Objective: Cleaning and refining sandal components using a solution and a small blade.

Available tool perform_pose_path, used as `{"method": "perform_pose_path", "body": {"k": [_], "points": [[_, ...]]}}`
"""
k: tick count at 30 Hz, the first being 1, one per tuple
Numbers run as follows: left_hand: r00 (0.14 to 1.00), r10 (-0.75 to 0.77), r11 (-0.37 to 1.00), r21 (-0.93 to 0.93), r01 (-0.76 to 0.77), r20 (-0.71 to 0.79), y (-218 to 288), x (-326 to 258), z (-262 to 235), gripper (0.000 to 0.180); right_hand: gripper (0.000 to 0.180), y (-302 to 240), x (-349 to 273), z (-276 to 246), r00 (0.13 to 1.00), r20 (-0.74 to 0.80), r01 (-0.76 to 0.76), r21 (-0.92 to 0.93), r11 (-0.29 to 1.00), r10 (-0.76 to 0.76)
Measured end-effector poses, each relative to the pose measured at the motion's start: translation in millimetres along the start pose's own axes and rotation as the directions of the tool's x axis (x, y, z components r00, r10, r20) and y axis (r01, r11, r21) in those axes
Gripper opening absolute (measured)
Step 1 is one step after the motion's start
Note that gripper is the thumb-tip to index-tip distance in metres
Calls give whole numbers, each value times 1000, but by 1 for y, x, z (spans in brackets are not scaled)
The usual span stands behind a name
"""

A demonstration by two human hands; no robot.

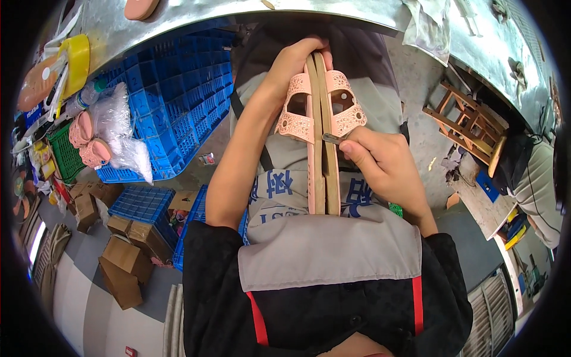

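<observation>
Head view — left hand (294,62) clamps pink sandals (297,126), right hand (382,159) pinches a small tool (331,138) — blue lettering (279,183) on grey apron (330,253)

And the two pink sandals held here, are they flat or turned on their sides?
On their sides: the pink sandals' brown soles run side by side, straps face outward, and the left hand holds one end.

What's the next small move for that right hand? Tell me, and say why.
Probably slide the small metal tool a little along the soles of the pink sandals. The right hand pinches it with the tip at the soles, while the left hand grips the sandals' far end, sole to sole, which seems to steady them.
</observation>
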State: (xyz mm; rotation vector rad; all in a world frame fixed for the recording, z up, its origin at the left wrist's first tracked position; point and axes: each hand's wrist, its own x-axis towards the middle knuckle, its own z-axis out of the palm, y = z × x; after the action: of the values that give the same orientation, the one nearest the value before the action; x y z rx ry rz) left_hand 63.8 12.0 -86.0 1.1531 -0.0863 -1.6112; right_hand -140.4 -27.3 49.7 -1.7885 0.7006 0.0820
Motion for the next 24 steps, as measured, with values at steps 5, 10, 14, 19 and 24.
{"method": "perform_pose_path", "body": {"k": [5, 10, 14, 19, 24], "points": [[1000, -5, 1000, 22, 5, 18, -2, 1, 2, 40, 23, -8, 4, -12, 997, 75, -16, -60, 998, 21], [998, 4, 1000, 18, -5, 56, -4, 3, 0, 37, 25, -5, 7, -20, 986, 167, -15, -3, 1000, 15], [996, 34, 999, -9, -34, 79, -10, 4, -5, 34, 26, -6, 12, -25, 960, 279, -12, 7, 1000, 9], [998, 27, 1000, -1, -27, 64, -6, 3, 1, 37, 27, -4, 5, -25, 923, 383, -42, 60, 997, 16], [996, 49, 999, -10, -49, 72, -5, 4, -4, 35, 25, 3, -2, -15, 977, 192, 68, 151, 986, -96]]}}
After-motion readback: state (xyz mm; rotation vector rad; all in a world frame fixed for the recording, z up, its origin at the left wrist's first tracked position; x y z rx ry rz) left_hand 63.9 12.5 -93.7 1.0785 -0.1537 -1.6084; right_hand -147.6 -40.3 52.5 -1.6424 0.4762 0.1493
